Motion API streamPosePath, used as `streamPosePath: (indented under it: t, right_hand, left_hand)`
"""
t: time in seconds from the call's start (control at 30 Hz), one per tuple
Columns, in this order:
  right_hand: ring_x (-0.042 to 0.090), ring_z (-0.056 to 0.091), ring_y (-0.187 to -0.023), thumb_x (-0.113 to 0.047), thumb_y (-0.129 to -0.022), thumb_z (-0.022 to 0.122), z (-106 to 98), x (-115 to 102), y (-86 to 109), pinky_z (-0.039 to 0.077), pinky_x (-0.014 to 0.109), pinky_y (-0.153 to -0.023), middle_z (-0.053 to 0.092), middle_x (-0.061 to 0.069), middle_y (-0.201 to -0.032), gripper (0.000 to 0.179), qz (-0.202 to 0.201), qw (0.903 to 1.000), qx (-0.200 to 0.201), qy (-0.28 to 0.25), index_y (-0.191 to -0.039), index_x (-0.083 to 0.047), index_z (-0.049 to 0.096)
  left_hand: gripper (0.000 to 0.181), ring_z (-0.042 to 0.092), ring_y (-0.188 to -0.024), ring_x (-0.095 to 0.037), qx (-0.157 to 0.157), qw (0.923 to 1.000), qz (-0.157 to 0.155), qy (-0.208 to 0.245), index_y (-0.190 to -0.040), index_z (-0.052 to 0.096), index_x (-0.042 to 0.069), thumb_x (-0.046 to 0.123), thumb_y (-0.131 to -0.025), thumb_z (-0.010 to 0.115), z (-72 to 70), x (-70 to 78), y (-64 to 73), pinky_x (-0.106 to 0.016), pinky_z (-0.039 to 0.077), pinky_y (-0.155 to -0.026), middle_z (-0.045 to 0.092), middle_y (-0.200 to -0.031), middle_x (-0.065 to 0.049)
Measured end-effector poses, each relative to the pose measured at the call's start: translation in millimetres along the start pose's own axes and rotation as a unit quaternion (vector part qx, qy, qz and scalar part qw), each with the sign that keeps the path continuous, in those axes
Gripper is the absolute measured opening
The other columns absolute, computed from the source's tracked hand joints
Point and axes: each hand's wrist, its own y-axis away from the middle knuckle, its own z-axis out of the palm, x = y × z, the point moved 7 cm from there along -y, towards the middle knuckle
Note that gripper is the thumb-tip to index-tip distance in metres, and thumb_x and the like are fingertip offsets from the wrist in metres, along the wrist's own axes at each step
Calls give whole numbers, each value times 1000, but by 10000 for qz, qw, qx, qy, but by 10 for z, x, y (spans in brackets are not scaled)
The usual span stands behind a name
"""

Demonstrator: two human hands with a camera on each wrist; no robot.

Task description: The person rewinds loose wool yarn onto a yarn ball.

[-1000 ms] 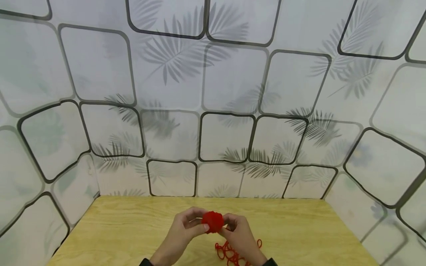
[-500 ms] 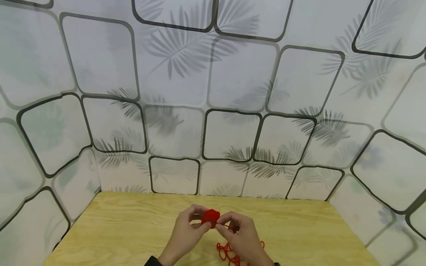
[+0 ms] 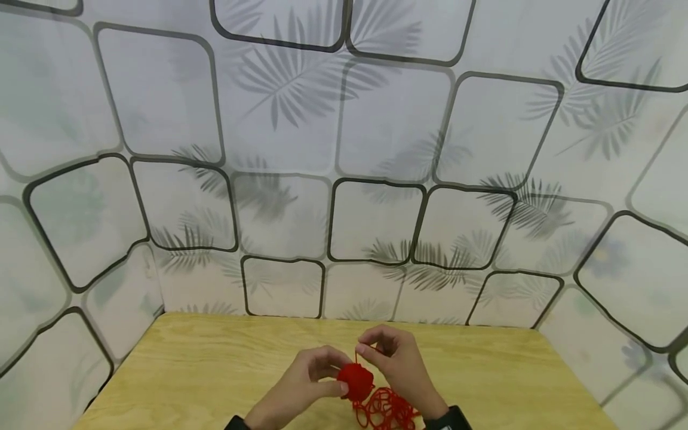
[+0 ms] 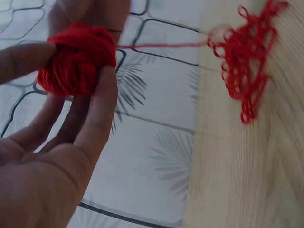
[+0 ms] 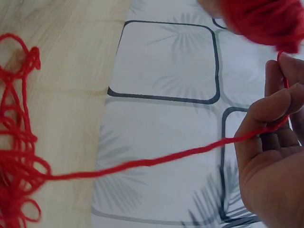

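Observation:
My left hand (image 3: 309, 382) grips a small ball of red yarn (image 3: 356, 382) between thumb and fingers, above the table. In the left wrist view the wound ball (image 4: 78, 61) shows its overlapping strands. My right hand (image 3: 395, 361) is just right of and above the ball, pinching the yarn strand (image 3: 356, 356) that rises from it. In the right wrist view the strand (image 5: 156, 161) runs from the curled fingers of the right hand (image 5: 270, 147) to the loose heap. That tangled heap of red yarn (image 3: 387, 409) lies on the table below the right hand.
The wooden table (image 3: 226, 358) spreads out on both sides of the hands. Behind it and at both sides stands a pale wall covering (image 3: 285, 221) printed with dark rounded squares and leaves.
The right hand has moved from beside the ball to up and right, drawing a strand upward. The ball in the left hand has come lower and slightly right, and more of the heap shows.

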Motion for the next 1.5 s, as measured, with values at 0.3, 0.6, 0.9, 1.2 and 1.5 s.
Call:
streamPosePath:
  t: [0.3, 0.6, 0.9, 1.2, 1.5]
  right_hand:
    - [8, 50, -61, -7, -93, 73, 235, 337, 141, 42, 21, -56, 71, 9, -92, 13, 906, 9936, -306, -599, -103, 2, 73]
    - [7, 46, -58, -10, -92, 74, 330, 260, 299, 42, 21, -52, 67, 1, -82, 6, 923, 9950, -387, 17, -95, -5, 73]
    - [6, 45, -54, -14, -91, 76, 241, 51, 374, 42, 22, -50, 66, -2, -78, 3, 535, 9964, -203, 632, -93, -14, 74]
    - [5, 43, -53, -12, -92, 75, 56, -192, 327, 42, 21, -51, 68, -1, -84, 5, 71, 9957, 173, 907, -94, -15, 73]
    - [9, 43, -56, -14, -93, 74, -112, -331, 205, 40, 26, -52, 67, 1, -83, 4, -405, 9956, 478, 691, -96, -12, 73]
  left_hand:
    - [41, 67, -109, -21, 1745, 9819, 289, 677, -129, 53, -11, 7, -95, 69, -163, 84, 7, -34, 55, -92, 64, -121, -13]
    - [34, 65, -104, -27, 2905, 9545, 449, -505, -122, 62, -6, 4, -91, 73, -305, 71, 23, -29, 58, -83, 65, -117, -18]
    - [30, 64, -104, -29, 2622, 9466, 564, -1791, -118, 64, -1, 2, -89, 75, -293, 79, 41, -30, 59, -81, 66, -113, -14]
    - [25, 63, -102, -27, 1564, 9605, 98, -2300, -116, 66, 5, 6, -92, 72, -215, -35, 74, -31, 59, -78, 67, -110, -7]
    - [20, 64, -99, -24, 175, 9900, -339, -1361, -113, 67, 6, 3, -93, 70, 0, -69, 137, -31, 59, -79, 67, -108, -6]
